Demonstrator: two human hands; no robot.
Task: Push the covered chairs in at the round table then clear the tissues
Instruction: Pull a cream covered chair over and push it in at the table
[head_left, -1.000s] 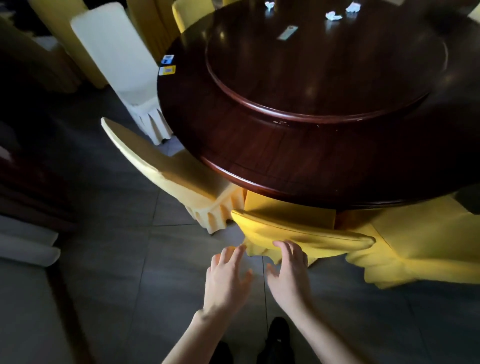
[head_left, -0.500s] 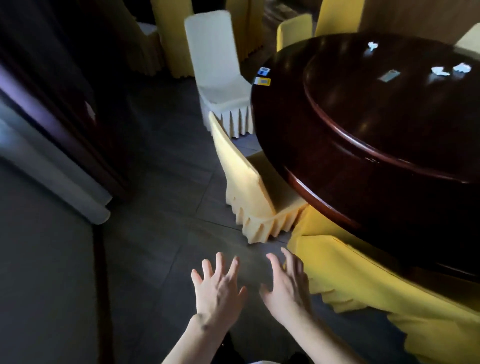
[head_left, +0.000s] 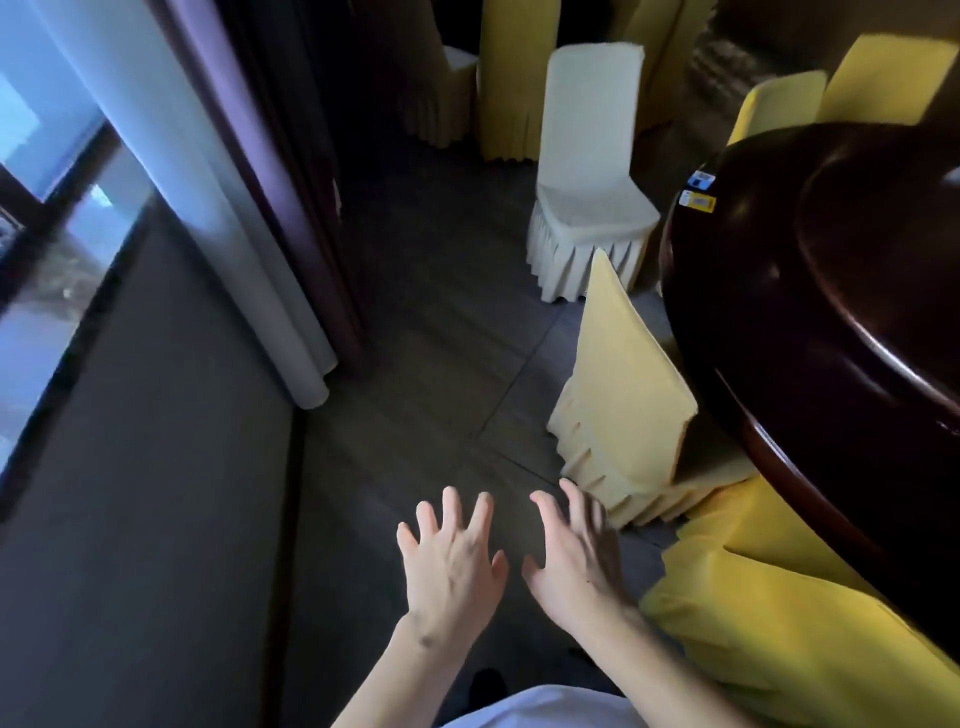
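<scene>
Down at your feet, the dark grey tiled floor fills most of the view, running between a pale window curtain with its dark wooden frame on your left and the dark polished round wooden table on your right. Only the table's left edge shows, with the raised rim of its turntable above; two small printed cards, one blue and one yellow, lie at the near edge, and no tissues can be seen on this part. Tucked partly under the rim just beside you is a bright yellow covered chair, and next along is a pale yellow covered chair with a pleated skirt, its back toward you and its seat under the table. Beyond that a white covered chair stands a little apart from the table, facing it. More yellow-draped chairs crowd the far end of the room. Your left hand and right hand hover side by side over the floor, fingers spread wide, holding nothing and touching no chair.
</scene>
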